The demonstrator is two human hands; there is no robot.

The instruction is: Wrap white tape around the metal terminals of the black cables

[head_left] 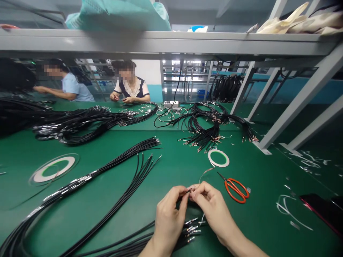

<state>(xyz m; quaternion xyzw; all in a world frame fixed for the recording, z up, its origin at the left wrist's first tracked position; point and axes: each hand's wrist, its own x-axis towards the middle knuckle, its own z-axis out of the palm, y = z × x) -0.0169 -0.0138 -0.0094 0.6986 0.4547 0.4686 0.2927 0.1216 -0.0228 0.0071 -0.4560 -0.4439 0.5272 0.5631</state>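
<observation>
Both my hands meet over the green table near its front. Between thumb and fingertips, my left hand (170, 214) pinches the end of a black cable (188, 191). My right hand (211, 203) is closed at that same cable end, gripping a thin strip of tape (205, 172) that trails up toward a white tape roll (219, 158). Under my hands lies a bunch of black cables (125, 237) with silvery tips, partly hidden by my left hand. Orange-handled scissors (237, 191) rest just right of my right hand.
A long cable bundle (102, 166) curves across the left, beside another tape roll (55, 169). Coiled cables (203, 125) lie farther back. Shelf legs (289, 103) stand at right, near white scraps (286, 210). Two people (130, 84) sit across the table.
</observation>
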